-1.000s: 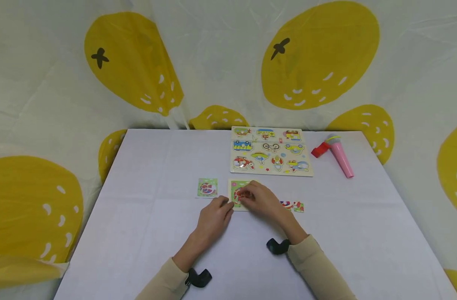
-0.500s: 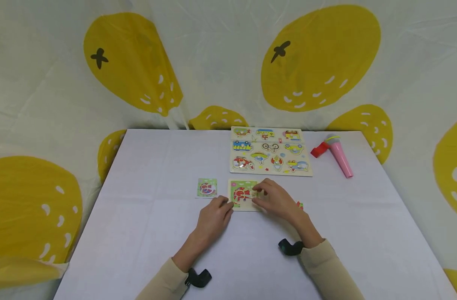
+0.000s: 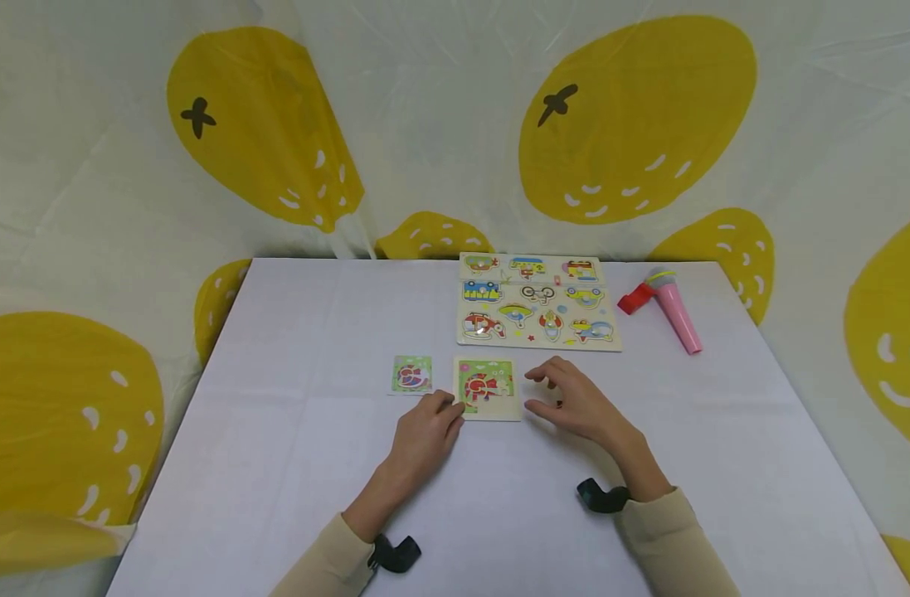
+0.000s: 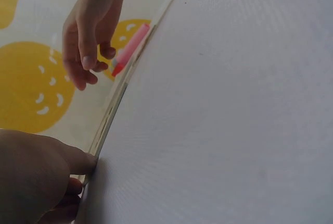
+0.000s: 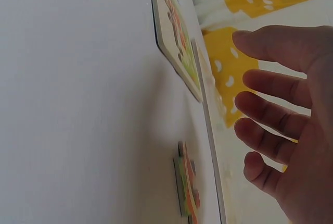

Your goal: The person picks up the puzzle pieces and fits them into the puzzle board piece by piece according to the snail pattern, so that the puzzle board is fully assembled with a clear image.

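A small square jigsaw board (image 3: 508,406) with a pale wooden border lies mid-table, its green and red picture partly filled and its lower part bare wood. At its lower-left corner my left hand (image 3: 425,431) grips the edge, with the thumb (image 4: 80,160) against the near side in the left wrist view. Just right of the board, my right hand (image 3: 585,406) hovers with loosely bent, spread fingers and nothing held. Below that hand, loose jigsaw pieces (image 5: 186,182) lie on the cloth in the right wrist view; in the head view the hand mostly hides them.
A square picture card (image 3: 412,375) lies left of the board. Behind stands a larger vehicle puzzle board (image 3: 538,303) with several pieces. A pink toy microphone (image 3: 678,313) with a red part (image 3: 637,298) lies at the back right. Patterned fabric hangs behind the table (image 3: 313,464).
My right hand has drawn back to the right from the jigsaw board, opening its fingers and uncovering the picture. My left hand stays at the corner.
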A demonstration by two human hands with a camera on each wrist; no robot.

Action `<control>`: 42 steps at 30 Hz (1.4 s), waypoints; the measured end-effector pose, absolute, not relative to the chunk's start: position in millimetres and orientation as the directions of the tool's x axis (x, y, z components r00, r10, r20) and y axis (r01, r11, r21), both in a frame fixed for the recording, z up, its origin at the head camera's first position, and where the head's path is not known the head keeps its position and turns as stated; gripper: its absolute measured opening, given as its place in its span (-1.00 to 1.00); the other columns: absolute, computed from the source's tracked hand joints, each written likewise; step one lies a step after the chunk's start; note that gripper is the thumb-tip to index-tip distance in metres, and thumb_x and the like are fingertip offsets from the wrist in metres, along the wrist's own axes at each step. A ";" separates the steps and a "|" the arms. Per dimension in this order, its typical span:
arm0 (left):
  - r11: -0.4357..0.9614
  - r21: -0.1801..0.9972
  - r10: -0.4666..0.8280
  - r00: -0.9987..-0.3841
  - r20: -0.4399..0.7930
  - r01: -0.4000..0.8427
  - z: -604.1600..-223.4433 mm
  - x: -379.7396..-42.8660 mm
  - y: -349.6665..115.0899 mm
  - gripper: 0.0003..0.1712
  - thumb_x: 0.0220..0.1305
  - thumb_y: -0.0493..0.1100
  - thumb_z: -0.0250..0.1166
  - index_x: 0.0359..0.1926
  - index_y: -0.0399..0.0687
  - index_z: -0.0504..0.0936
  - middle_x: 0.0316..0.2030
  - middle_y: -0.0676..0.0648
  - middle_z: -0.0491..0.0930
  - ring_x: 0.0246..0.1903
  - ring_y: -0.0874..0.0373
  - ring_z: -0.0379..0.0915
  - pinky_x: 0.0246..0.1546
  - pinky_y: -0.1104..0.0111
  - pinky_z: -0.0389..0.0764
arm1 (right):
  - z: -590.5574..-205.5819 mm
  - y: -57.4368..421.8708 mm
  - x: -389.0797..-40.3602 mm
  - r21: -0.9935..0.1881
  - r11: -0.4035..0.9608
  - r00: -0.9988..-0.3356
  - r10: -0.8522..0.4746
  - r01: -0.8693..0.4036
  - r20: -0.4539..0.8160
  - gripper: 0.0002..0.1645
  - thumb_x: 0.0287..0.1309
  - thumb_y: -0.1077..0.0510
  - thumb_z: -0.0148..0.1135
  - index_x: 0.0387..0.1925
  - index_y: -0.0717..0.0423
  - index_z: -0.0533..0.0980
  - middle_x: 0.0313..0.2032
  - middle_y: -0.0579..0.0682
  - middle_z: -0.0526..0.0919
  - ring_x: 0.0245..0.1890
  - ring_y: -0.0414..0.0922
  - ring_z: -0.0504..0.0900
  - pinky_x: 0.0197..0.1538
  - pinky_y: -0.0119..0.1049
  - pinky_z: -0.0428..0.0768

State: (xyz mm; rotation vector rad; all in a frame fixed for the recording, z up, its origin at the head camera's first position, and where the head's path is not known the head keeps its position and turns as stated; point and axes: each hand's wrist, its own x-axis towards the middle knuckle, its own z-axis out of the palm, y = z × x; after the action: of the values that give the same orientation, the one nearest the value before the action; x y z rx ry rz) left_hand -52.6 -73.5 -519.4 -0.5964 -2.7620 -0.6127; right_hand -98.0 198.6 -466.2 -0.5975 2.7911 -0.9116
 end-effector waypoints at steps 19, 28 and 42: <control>0.828 0.338 0.339 -0.880 0.333 0.447 -520.1 -53.9 -75.0 -0.76 0.28 -0.15 0.38 -0.04 -0.02 0.78 -0.08 -0.04 0.64 -0.10 0.12 0.60 -0.22 0.31 0.69 | -478.0 242.6 -88.7 -0.576 0.760 -0.924 -0.382 -0.300 -0.023 -0.51 0.11 0.08 0.45 0.09 0.04 0.58 -0.06 -0.05 0.61 -0.07 -0.09 0.49 -0.03 -0.13 0.61; 0.828 0.341 0.337 -0.881 0.333 0.445 -521.1 -53.7 -75.0 -0.77 0.29 -0.15 0.38 -0.04 -0.01 0.78 -0.08 -0.03 0.64 -0.11 0.12 0.60 -0.24 0.31 0.69 | -485.1 254.7 -86.6 -0.556 0.783 -0.925 -0.375 -0.278 -0.065 -0.56 0.09 0.13 0.44 0.04 0.06 0.60 -0.03 -0.02 0.62 0.06 -0.01 0.49 0.13 0.07 0.58; 0.814 0.353 0.330 -0.867 0.372 0.461 -519.7 -52.4 -74.7 -0.79 0.25 -0.17 0.40 -0.09 -0.01 0.79 -0.13 -0.02 0.65 -0.16 0.14 0.61 -0.31 0.32 0.68 | -487.8 255.1 -88.1 -0.548 0.783 -0.915 -0.396 -0.293 -0.076 -0.63 0.15 0.21 0.42 0.03 0.10 0.64 -0.13 -0.05 0.62 -0.05 -0.07 0.47 0.03 -0.12 0.57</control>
State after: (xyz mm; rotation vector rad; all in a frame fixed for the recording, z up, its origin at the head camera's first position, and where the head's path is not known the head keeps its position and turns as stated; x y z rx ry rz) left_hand -52.4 -74.7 -519.7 -0.6050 -2.7050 -0.6349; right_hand -88.1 255.1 -487.8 -0.5441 2.7872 -0.8109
